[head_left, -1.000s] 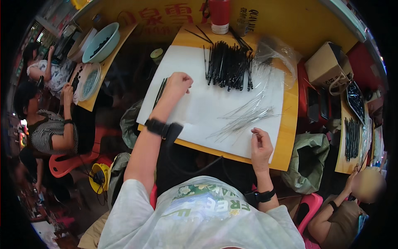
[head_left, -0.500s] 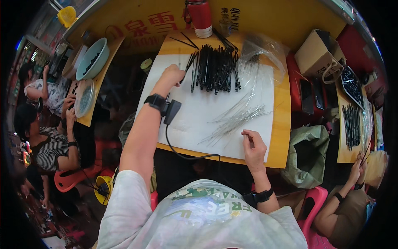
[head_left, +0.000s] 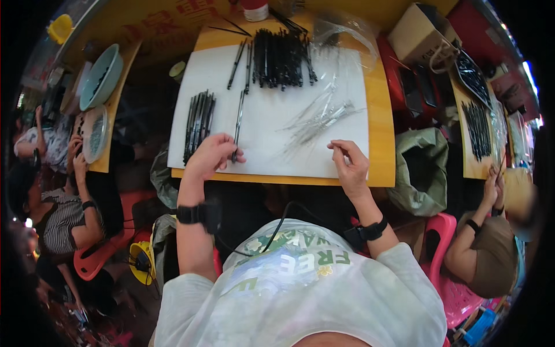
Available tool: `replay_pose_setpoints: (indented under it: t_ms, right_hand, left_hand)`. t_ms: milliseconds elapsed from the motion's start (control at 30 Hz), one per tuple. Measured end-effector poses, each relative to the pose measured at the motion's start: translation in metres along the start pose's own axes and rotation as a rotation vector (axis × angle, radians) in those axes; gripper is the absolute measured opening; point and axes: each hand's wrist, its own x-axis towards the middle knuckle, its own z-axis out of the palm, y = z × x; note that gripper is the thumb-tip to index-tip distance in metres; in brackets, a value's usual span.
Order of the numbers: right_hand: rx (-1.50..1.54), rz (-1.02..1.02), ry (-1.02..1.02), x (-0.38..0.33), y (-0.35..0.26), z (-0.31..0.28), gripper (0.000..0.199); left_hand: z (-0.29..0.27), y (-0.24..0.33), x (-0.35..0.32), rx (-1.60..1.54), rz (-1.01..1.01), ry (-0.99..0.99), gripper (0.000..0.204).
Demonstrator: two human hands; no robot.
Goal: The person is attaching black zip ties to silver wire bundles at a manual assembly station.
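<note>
My left hand (head_left: 211,155) is near the front edge of the white sheet (head_left: 272,147) and grips the lower end of a thin black stick (head_left: 238,118) that lies pointing away from me. A small bundle of black sticks (head_left: 198,121) lies just left of that hand. A big pile of black sticks (head_left: 280,55) is at the far side of the sheet. My right hand (head_left: 350,165) is raised at the sheet's near right corner with thumb and forefinger pinched. Clear plastic sleeves (head_left: 318,118) lie just beyond it; I cannot tell whether it holds one.
The sheet covers a wooden table (head_left: 381,121). A clear plastic bag (head_left: 341,32) and cardboard box (head_left: 419,34) sit far right. A green sack (head_left: 422,168) hangs beside the table. A person (head_left: 491,243) works at a right table; other people sit left near a teal bowl (head_left: 101,75).
My left hand has drawn back from the far pile to the near edge with a black stick. My right hand has lifted off the sheet and pinched its fingers.
</note>
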Motion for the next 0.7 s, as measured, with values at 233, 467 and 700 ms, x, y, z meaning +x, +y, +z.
replay_pose_setpoints:
  t_ms: [233, 467, 700]
  right_hand:
    - [-0.211, -0.014, -0.298, 0.037, -0.040, -0.010, 0.012]
    - [-0.533, -0.489, -0.708, 0.058, -0.004, -0.004, 0.015]
    - [-0.348, -0.563, -0.633, 0.063, -0.015, -0.001, 0.014]
  left_hand:
    - [0.001, -0.042, -0.029, -0.377, 0.055, -0.091, 0.005]
    - [0.005, -0.049, -0.027, -0.513, 0.076, -0.114, 0.012]
    - [0.011, -0.048, -0.029, -0.430, 0.055, -0.078, 0.021]
